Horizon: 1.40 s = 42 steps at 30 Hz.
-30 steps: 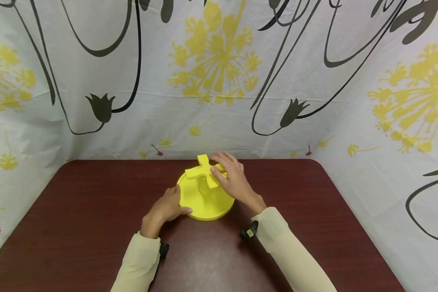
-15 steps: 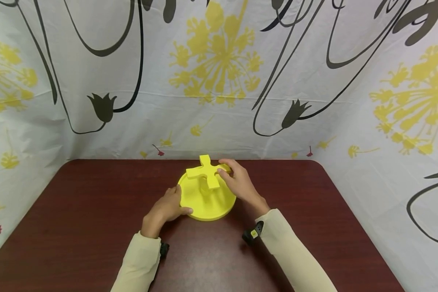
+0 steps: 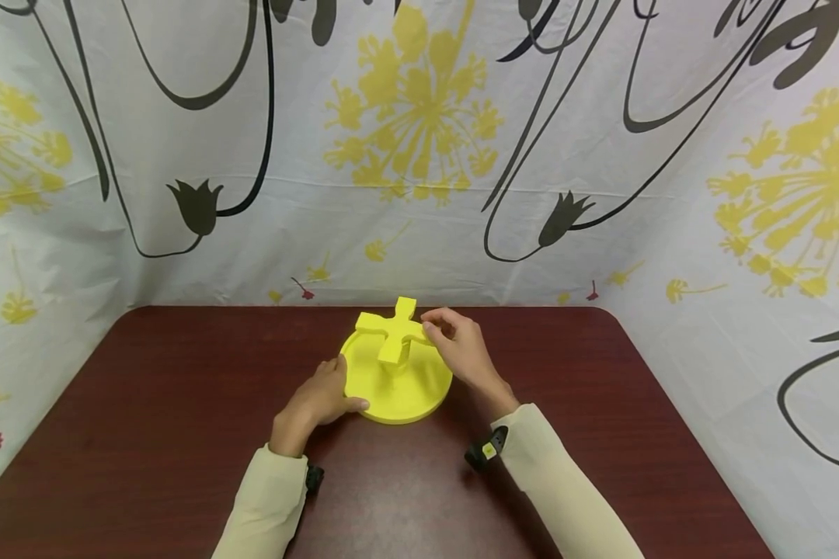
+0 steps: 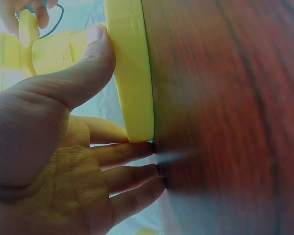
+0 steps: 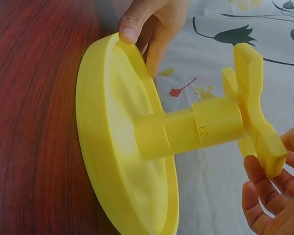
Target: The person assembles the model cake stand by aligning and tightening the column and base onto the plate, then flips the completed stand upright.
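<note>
A yellow round base (image 3: 398,400) with a raised rim lies flat on the table. From its middle rises a yellow stepped post (image 5: 181,131), marked with small digits. A yellow cross-shaped handle (image 3: 394,330) with flared arms tops the post. At the base's left side, my left hand (image 3: 318,396) holds the rim, its thumb over the edge and its fingers along the outer wall, some fingertips against the table. My right hand (image 3: 467,349) pinches the end of the handle's right arm between thumb and fingers, as the right wrist view (image 5: 279,196) shows.
The dark reddish-brown wooden table (image 3: 182,404) extends around the base on all sides. A white cloth (image 3: 308,155) printed with yellow and dark flowers hangs behind the table and along both sides. A dark band (image 3: 485,449) sits at my right wrist.
The cross-shaped handle has turned clockwise as seen from the head view. My right hand has shifted slightly right to the arm's end; my left hand stays on the rim.
</note>
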Motion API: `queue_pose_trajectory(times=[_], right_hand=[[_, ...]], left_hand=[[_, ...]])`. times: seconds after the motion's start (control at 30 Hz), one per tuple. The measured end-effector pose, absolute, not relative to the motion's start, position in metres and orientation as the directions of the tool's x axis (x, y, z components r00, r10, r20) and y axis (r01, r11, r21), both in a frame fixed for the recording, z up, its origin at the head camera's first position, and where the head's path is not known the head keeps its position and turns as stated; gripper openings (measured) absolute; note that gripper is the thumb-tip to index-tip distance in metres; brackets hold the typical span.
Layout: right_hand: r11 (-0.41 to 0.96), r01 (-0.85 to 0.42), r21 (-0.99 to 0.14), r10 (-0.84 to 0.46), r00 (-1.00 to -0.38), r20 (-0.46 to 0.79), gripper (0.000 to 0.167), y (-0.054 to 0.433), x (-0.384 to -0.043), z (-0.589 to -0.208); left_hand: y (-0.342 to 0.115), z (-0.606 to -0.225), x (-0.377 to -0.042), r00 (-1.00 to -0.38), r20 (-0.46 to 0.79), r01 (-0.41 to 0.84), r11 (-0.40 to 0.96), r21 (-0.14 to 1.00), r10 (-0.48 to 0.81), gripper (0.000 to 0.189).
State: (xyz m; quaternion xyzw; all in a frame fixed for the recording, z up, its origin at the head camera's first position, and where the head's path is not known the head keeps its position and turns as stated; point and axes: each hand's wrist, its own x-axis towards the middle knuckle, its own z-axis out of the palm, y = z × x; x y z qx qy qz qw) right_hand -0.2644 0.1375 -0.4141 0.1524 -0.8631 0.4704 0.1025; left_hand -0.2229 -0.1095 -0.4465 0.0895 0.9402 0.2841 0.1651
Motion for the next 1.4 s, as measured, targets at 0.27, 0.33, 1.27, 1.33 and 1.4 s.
queue_pose_trajectory(times=[0.27, 0.33, 1.27, 1.33, 1.4], right_hand=[[0.515, -0.355, -0.78, -0.168, -0.934, 0.314, 0.011, 0.135, -0.262, -0.416], [0.508, -0.361, -0.782, -0.174, -0.932, 0.317, 0.01, 0.135, -0.261, -0.416], [0.479, -0.408, -0.777, -0.088, -0.903, 0.42, 0.009, 0.131, -0.258, -0.413], [0.481, -0.391, -0.784, -0.05, -0.906, 0.421, 0.015, 0.133, -0.26, -0.414], [0.494, -0.364, -0.79, -0.059, -0.92, 0.387, 0.024, 0.135, -0.262, -0.414]], left_hand=[[-0.11, -0.447, -0.221, -0.931, -0.25, 0.078, 0.814, 0.575, 0.266, 0.096], [-0.111, -0.447, -0.221, -0.932, -0.248, 0.078, 0.812, 0.578, 0.266, 0.097], [-0.11, -0.448, -0.223, -0.935, -0.24, 0.079, 0.813, 0.576, 0.261, 0.097], [-0.11, -0.447, -0.222, -0.935, -0.239, 0.081, 0.811, 0.579, 0.263, 0.097], [-0.11, -0.447, -0.222, -0.935, -0.239, 0.079, 0.811, 0.579, 0.262, 0.097]])
